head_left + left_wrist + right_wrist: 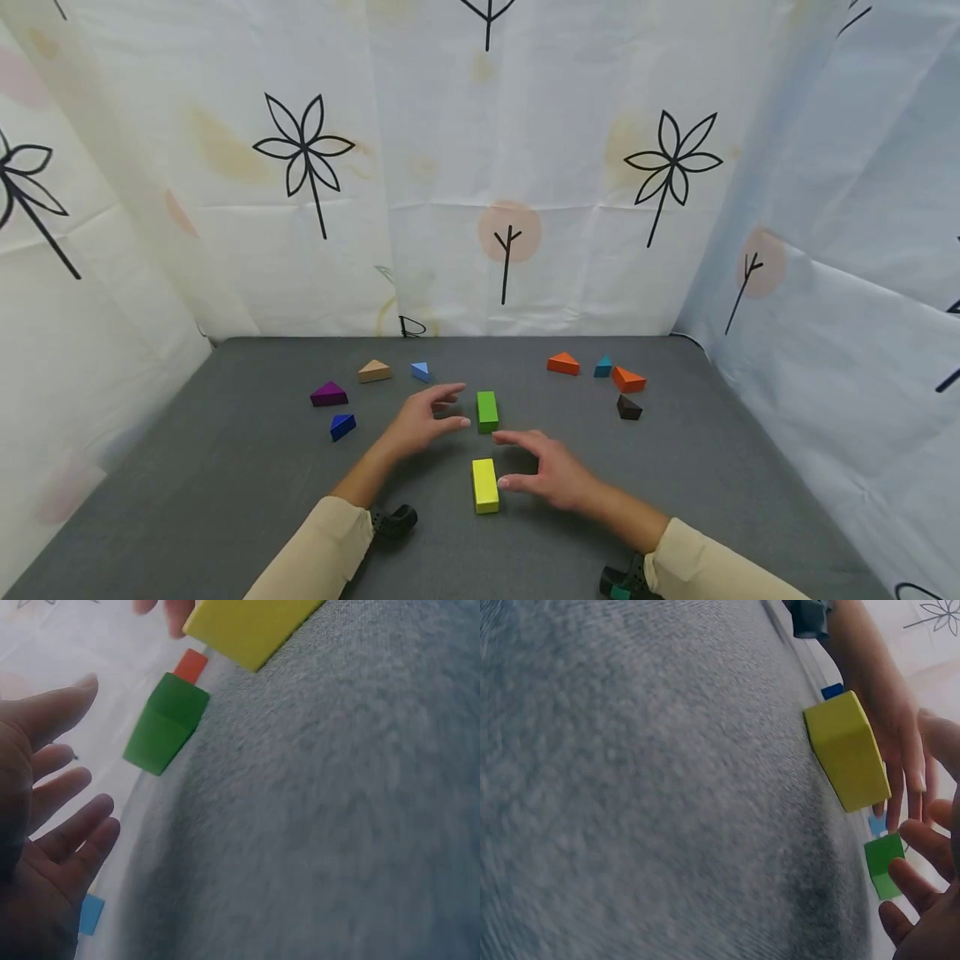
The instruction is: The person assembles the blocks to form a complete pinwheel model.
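A green rectangular block (487, 412) lies on the grey table in the middle. Nearer the person lies a yellow rectangular block (485, 486). My left hand (423, 421) hovers just left of the green block, thumb and fingers spread apart and holding nothing. On the other side my right hand (551, 472) has its thumb tip close to the yellow block's right side and its fingers stretched toward the gap between the blocks. It holds nothing either. In the right wrist view, the yellow block (847, 750) and green block (885, 866) appear beyond the palm.
On the left lie a tan wedge (374, 372), a purple wedge (329, 395), a blue wedge (342, 427) and a light blue wedge (421, 372). Two orange wedges (563, 363), a teal one (603, 367) and a dark block (629, 407) lie right. Printed cloth surrounds the table.
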`<state>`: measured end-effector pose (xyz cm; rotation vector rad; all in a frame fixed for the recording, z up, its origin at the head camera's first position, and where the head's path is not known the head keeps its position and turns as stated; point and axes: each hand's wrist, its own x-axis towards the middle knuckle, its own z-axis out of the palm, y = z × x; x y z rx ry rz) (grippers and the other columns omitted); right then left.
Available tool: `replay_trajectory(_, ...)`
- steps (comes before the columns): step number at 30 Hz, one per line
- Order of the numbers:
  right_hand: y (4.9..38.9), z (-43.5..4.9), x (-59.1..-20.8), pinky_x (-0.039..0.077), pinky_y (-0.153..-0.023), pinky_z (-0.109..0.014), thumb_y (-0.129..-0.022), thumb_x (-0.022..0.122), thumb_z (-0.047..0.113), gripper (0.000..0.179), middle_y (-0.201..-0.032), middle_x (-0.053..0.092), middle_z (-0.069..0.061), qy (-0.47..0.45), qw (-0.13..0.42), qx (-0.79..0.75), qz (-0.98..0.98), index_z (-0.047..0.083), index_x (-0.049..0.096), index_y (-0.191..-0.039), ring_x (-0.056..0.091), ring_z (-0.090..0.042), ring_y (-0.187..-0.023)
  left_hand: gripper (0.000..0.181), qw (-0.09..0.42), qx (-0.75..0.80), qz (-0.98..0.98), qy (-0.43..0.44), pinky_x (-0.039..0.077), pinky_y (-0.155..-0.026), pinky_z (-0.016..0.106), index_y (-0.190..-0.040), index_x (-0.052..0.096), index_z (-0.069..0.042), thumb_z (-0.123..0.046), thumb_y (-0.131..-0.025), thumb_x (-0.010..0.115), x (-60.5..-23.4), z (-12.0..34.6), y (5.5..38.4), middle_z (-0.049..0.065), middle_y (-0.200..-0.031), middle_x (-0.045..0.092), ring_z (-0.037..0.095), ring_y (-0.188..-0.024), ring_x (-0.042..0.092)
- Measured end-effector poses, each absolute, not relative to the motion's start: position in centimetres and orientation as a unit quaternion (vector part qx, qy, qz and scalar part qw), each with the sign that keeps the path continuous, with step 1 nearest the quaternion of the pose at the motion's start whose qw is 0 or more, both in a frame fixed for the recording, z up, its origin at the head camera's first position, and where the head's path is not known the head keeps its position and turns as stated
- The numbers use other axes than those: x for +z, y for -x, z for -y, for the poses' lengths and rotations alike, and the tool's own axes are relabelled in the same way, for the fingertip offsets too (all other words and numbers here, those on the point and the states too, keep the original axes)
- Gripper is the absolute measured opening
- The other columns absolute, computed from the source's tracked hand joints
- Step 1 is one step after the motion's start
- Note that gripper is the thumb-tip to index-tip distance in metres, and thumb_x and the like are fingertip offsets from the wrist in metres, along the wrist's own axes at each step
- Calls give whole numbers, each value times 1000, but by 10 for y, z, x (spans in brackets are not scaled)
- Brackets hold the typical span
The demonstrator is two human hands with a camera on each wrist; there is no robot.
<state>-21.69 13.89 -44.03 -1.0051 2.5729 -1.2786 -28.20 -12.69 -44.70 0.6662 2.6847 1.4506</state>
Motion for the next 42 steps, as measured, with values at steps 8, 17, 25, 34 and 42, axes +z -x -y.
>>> replay_trajectory(8,215,-133,-448,39,-101,-49,-84,75,43,70,-136,55,0,347,74,-375,-857,9,51,-141,47,-21,-122,68,35,431,-875,-218,47,-92,51,-142,50,-9,-33,-85,77,-452,111,290,15,-129,58,33,-114,57)
replay_trajectory(17,211,-128,-445,41,-96,-49,-81,77,46,72,-131,57,2,334,90,-350,-871,13,53,-140,46,-19,-116,69,36,395,-896,-201,44,-95,49,-142,51,-13,-34,-82,79,-459,103,298,11,-127,59,26,-114,56)
replay_trajectory(25,211,-127,-444,40,-93,-47,-80,78,47,71,-126,58,4,329,95,-337,-877,15,54,-139,45,-15,-112,69,33,385,-902,-191,46,-93,47,-141,53,-12,-35,-82,79,-459,101,302,10,-129,59,25,-112,58)
replay_trajectory(34,213,-129,-446,42,-92,-44,-80,78,47,70,-126,60,4,329,84,-346,-875,14,56,-138,47,-17,-110,63,37,399,-897,-185,47,-90,43,-138,55,-11,-30,-83,79,-459,101,303,7,-128,60,21,-107,59)
replay_trajectory(42,217,-133,-444,44,-92,-47,-80,80,40,69,-127,60,1,309,62,-356,-880,12,56,-138,48,-19,-110,62,42,415,-888,-195,47,-88,44,-137,55,-11,-29,-83,79,-455,103,297,6,-124,61,20,-103,59)
